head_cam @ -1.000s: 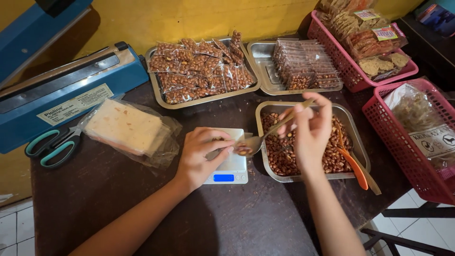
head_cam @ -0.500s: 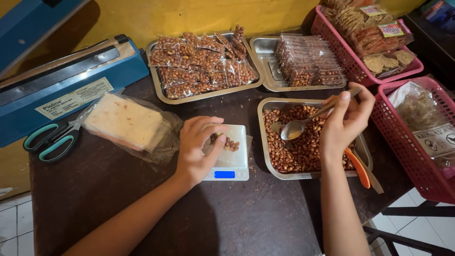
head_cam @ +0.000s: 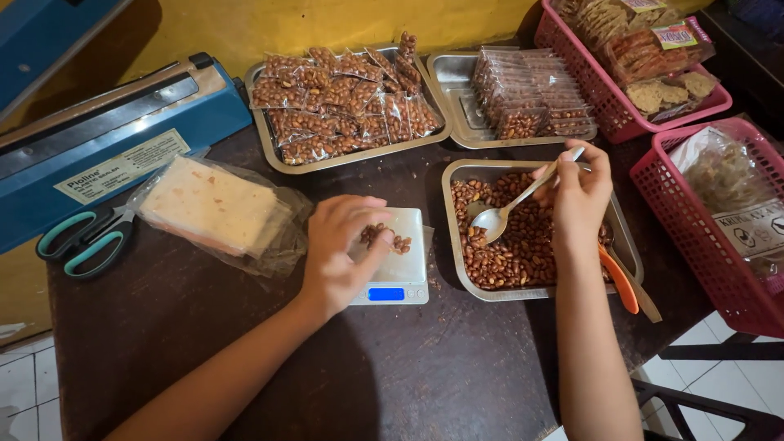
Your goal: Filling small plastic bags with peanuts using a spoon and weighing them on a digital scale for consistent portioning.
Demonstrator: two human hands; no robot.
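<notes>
My left hand (head_cam: 339,253) rests on a small white digital scale (head_cam: 402,282), fingers curled around a small clear bag (head_cam: 385,238) holding a few peanuts. My right hand (head_cam: 581,194) holds a metal spoon (head_cam: 500,219) by its handle. The spoon's empty bowl hovers over a metal tray (head_cam: 455,245) full of loose roasted peanuts (head_cam: 510,249), just right of the scale.
A blue heat sealer (head_cam: 106,139) and teal-handled scissors (head_cam: 82,241) lie at left, beside a plastic-wrapped pale block (head_cam: 212,208). Two metal trays (head_cam: 273,151) (head_cam: 457,90) of packed peanuts stand behind. Pink baskets (head_cam: 604,106) (head_cam: 694,245) line the right. An orange-handled utensil (head_cam: 618,282) lies on the peanut tray.
My right hand has carried the spoon from the bag at the scale back over the peanut tray, and the spoon is now empty. Peanuts now lie in the bag.
</notes>
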